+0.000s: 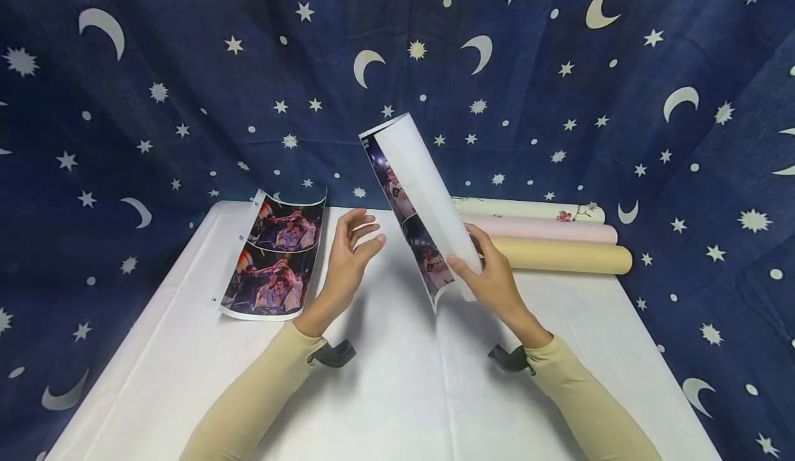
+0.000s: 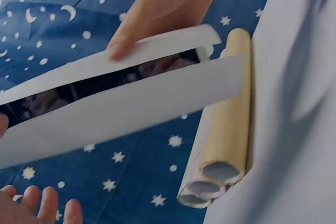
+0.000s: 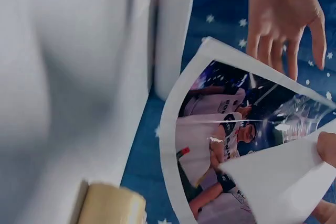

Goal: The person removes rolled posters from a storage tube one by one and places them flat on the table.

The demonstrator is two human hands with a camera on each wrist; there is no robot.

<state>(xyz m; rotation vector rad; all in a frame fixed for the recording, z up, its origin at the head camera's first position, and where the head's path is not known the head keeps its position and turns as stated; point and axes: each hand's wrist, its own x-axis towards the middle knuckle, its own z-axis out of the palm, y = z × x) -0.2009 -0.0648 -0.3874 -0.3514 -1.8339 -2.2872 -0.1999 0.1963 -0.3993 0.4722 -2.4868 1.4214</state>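
A curled photo print sheet [image 1: 422, 192], white on its back with dark stage pictures inside, is held tilted above the table by my right hand [image 1: 497, 281], thumb on its near side. My left hand [image 1: 348, 261] is a short way to its left, fingers loosely bent and apart from the sheet. The right wrist view shows the print [image 3: 210, 114] with people in white jerseys, one corner folded over. In the left wrist view, the right hand [image 2: 173, 3] pinches the sheet's upper edge. A second photo print [image 1: 273, 261], its ends curling up, lies on the table left of my left hand.
Behind my right hand lie a tan roll [image 1: 559, 255], a pink roll [image 1: 546, 229] and a floral roll [image 1: 528, 208], side by side at the back right of the white table [image 1: 397, 392]. A dark blue curtain [image 1: 397, 33] with moons and stars hangs behind.
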